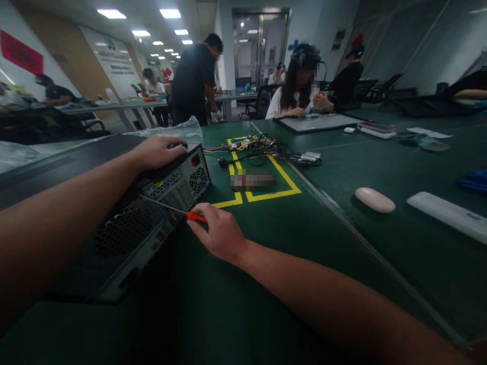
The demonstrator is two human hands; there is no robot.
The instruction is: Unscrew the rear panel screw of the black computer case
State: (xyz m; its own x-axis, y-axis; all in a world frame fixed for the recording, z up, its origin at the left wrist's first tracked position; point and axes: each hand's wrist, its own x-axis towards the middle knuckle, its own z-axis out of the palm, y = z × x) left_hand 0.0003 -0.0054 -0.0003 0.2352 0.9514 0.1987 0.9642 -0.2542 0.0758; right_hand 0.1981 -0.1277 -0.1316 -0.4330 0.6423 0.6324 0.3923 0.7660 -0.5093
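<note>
A black desktop computer case (125,228) lies at the left, its rear panel with a fan grille (198,179), slots and ports turned towards the right. My left hand (160,151) rests on the top edge of the case near its far rear corner, fingers laid over the surface and holding nothing. Between the fingers of my right hand (222,233) is a screwdriver with an orange-red handle (196,216). Its long thin shaft points left across the rear panel. Whether the tip meets a screw is too dim to tell.
On the green table (304,238), a tangle of cables (266,147) lies beyond the case, near yellow tape (274,195) and a blurred object (253,180). A beige oval object (375,199) and a white long object (449,215) lie right. Several people work farther back.
</note>
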